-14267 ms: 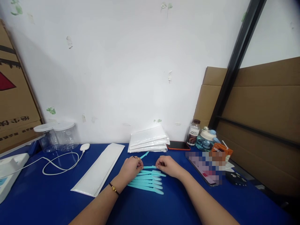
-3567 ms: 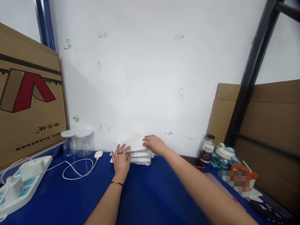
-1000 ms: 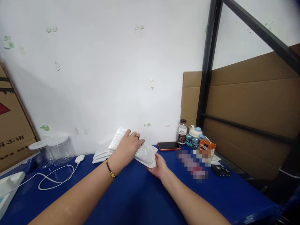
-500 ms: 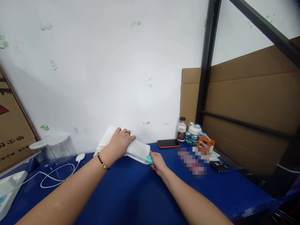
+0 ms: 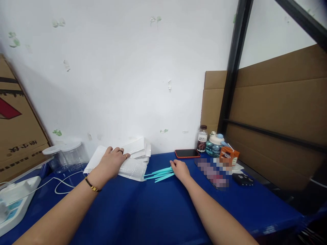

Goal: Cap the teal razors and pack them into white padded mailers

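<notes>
My left hand (image 5: 111, 164) lies on a white bubble mailer (image 5: 129, 169) on the blue table, fingers curled over its top, pressing it down. My right hand (image 5: 180, 169) is closed on the ends of several thin teal plastic sticks (image 5: 158, 174), which stretch out on the table from the mailer's open end to my fingers. Behind the mailer, against the wall, lies a stack of more white mailers (image 5: 138, 152).
At the left stand two clear plastic jars (image 5: 66, 156), with a white cable (image 5: 62, 181) and a white power strip (image 5: 15, 202) nearby. To the right are an orange-edged phone (image 5: 187, 153), a small bottle (image 5: 202, 138), a blue water jug (image 5: 214, 144), an orange carton (image 5: 228, 156) and cardboard panels (image 5: 276, 112).
The teal sticks, barely showing at the mailer's mouth half a second ago, now lie drawn out onto the table in my right hand. The mailer and my left hand have shifted left.
</notes>
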Motion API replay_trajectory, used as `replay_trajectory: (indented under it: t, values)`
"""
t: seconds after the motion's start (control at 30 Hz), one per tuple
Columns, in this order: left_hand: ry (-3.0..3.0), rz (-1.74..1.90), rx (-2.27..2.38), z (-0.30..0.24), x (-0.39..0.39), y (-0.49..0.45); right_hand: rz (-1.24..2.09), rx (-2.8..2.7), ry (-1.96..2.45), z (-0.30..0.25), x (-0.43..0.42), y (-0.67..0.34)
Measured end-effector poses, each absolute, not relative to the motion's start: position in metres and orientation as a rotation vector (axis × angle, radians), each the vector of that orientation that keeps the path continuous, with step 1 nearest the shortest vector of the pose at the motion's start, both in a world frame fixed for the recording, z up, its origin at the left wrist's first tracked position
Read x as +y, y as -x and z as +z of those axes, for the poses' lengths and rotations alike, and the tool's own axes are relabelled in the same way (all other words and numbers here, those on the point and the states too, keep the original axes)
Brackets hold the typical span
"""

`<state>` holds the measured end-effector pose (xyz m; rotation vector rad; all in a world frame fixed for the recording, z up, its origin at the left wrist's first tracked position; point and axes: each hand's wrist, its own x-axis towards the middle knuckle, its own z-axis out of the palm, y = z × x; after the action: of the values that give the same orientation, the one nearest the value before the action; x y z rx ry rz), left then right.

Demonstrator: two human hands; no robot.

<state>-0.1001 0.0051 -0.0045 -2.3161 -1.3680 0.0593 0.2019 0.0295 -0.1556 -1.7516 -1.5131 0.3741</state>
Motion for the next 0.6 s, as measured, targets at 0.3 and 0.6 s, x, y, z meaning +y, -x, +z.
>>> replay_trajectory:
  t: [0.3, 0.6]
  values:
    - [2.231, -0.012, -1.531, 0.003, 0.012, 0.162, 0.071, -1.862, 1.871, -0.157, 0.021, -0.18]
    - [2.279, -0.032, -1.75, -0.013, 0.003, 0.218, 0.064, -1.968, 1.723, -0.153, 0.016, -0.179]
